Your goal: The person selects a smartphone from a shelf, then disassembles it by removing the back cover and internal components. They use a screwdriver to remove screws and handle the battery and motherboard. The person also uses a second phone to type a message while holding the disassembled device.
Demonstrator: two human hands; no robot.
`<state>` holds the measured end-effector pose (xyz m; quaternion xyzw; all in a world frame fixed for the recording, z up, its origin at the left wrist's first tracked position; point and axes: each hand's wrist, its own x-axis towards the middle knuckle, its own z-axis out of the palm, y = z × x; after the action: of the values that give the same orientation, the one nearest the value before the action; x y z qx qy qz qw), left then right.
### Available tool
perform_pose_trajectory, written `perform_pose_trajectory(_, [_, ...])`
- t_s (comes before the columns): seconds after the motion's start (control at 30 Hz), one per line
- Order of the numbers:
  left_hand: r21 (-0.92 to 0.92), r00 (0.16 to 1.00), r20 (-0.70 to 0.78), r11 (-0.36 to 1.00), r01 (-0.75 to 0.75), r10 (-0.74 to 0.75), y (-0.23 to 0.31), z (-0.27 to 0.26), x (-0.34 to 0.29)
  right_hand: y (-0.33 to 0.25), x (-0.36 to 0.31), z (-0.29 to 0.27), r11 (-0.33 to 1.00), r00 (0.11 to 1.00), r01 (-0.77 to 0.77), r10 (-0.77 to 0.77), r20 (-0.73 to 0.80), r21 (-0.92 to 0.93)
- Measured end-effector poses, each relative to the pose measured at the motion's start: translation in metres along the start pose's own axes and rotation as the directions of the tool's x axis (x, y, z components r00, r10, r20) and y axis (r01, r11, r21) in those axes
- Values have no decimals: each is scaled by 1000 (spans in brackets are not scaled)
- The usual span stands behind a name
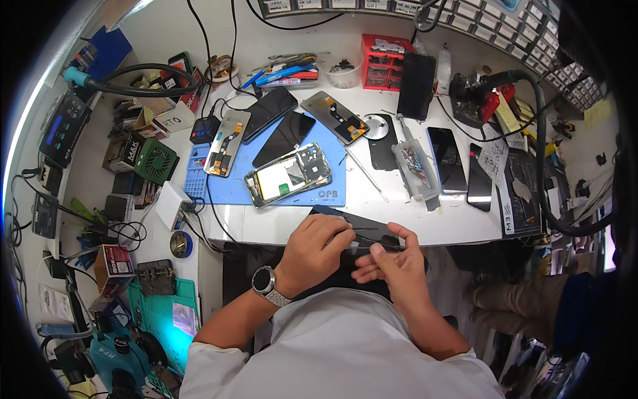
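A glossy black phone-sized panel lies at the table's front edge, between and partly behind my hands. My left hand, with a watch on its wrist, is closed with its fingertips pinched above the panel; a thin dark piece shows at the tips, too small to name. My right hand has thumb and index finger at the panel's right end, its other fingers curled below. Beyond my hands an opened phone with its battery and inner parts bared rests on a blue mat.
Loose phone screens lie at the back of the mat. To the right stand a clear box of small tools and several dark phones. A green fan and a teal microscope are at left. Another person's legs show at right.
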<state>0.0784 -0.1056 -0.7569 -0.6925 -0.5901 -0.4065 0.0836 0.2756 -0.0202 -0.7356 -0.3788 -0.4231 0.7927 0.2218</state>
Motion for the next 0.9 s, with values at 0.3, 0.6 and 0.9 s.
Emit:
perform_pose_trajectory(0.3, [26, 995, 38, 996, 86, -87, -1, 0, 12, -61, 24, -23, 760, 921, 255, -380, -90, -598])
perform_pose_trajectory(0.6, [164, 988, 53, 978, 133, -143, 6, 7, 18, -112, 137, 5, 365, 775, 484, -600, 196, -795])
perform_pose_trajectory(0.9, [225, 978, 119, 964, 143, -173, 11, 9, 20, -140, 286, 97, -97, 520, 658, -659, 543, -747])
